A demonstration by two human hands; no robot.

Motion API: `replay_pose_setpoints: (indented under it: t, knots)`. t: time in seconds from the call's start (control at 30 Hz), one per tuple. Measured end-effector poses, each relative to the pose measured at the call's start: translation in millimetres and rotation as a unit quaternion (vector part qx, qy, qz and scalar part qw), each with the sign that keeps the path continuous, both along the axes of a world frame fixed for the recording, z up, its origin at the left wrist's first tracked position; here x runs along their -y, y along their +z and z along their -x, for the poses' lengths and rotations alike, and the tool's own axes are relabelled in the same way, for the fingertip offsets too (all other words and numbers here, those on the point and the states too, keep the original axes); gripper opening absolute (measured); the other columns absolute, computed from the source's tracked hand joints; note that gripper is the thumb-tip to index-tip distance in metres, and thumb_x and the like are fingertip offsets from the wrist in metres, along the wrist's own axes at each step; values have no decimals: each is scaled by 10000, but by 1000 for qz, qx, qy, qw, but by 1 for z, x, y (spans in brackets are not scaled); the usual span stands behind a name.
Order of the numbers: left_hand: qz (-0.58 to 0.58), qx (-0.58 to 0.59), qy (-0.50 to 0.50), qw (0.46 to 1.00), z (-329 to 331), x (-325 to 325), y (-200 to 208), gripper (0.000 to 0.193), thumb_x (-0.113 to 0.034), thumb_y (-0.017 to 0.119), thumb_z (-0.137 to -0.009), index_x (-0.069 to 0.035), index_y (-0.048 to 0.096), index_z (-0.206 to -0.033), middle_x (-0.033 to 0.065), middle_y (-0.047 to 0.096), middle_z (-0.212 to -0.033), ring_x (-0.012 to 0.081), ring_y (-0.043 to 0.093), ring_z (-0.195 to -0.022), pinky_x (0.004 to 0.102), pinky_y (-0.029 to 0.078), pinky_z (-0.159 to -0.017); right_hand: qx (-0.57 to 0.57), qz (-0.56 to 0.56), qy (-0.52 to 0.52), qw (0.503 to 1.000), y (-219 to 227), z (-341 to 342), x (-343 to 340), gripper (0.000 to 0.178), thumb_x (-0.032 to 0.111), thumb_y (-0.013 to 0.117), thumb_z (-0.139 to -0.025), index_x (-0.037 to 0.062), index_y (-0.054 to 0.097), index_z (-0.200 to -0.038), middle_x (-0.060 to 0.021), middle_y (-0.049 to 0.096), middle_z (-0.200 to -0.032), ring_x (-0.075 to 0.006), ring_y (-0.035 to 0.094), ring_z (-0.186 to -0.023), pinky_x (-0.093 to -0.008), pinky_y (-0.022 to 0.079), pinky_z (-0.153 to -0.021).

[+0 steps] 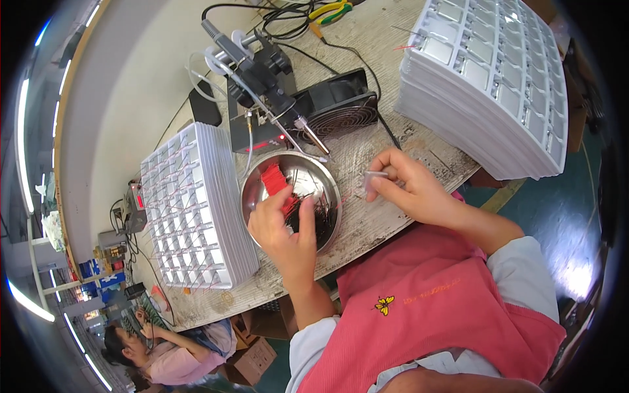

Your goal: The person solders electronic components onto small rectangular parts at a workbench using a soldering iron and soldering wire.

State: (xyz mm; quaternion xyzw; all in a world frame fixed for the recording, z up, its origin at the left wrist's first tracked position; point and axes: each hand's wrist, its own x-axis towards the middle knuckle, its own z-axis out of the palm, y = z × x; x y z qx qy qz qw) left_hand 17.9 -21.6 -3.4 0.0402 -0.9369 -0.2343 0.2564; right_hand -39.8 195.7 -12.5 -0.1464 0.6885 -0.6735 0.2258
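Note:
A round steel bowl (335, 185) stands in front of me, holding a bundle of red wires (274, 178) and a heap of black wires (323, 219). Over the bowl is my left hand (283, 236), its thumb and fingers apart and its fingertips at the red wires. I see nothing held between them, though the fingertips partly cover the wires. To the right of the bowl, my right hand (409, 187) is closed on a small flat silvery piece (373, 178), pinched between thumb and fingers just above the table.
A soldering iron (308, 131) on a stand points down behind the bowl, beside a black fan (341, 118). Stacked white trays with silvery pieces stand left (236, 223) and right (452, 124). Yellow-green pliers (331, 12) lie at the back. Another person (177, 357) sits at lower left.

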Motion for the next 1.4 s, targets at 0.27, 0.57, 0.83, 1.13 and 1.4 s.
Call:
replay_pose_setpoints:
  t: [0.27,0.57,0.83,1.13,1.4]
  knots:
    - [-8,30,37,999,-19,22,-14,253,-196,741,-815,-72,657,-1018,68,624,-928,249,558,-878,377,373,-850,-337,-105,-45,934,110,-3,-67,92,5,547,-896,49,506,-965,-60,590,-962,-164,551,-861,-309,446,-799]
    - [-7,33,38,999,-25,27,-15,250,-209,739,-820,-68,652,-1008,74,628,-942,261,555,-889,381,373,-850,-178,-207,-239,932,146,96,-77,185,111,580,-926,-15,545,-1056,-28,549,-898,-113,552,-797,-260,468,-677]
    - [-11,44,59,997,-33,32,-13,242,-203,731,-826,-54,645,-996,76,627,-943,266,555,-881,384,371,-822,-279,-371,-156,872,120,114,-90,218,147,574,-915,-1,588,-1074,-130,594,-945,-240,577,-895,-361,467,-810]
    - [1,32,56,998,-33,35,-15,245,-200,732,-826,-52,648,-1002,69,622,-929,245,537,-818,369,370,-810,-409,-471,-152,766,123,115,-96,223,187,575,-907,13,625,-1037,-187,557,-1062,-353,520,-1033,-421,418,-930]
    - [-13,30,82,996,-39,43,-16,243,-192,736,-827,-47,653,-1004,63,614,-902,215,517,-762,360,378,-784,-438,-576,-101,683,123,137,-92,259,226,576,-896,-17,660,-926,-193,606,-993,-352,523,-1010,-432,414,-908]
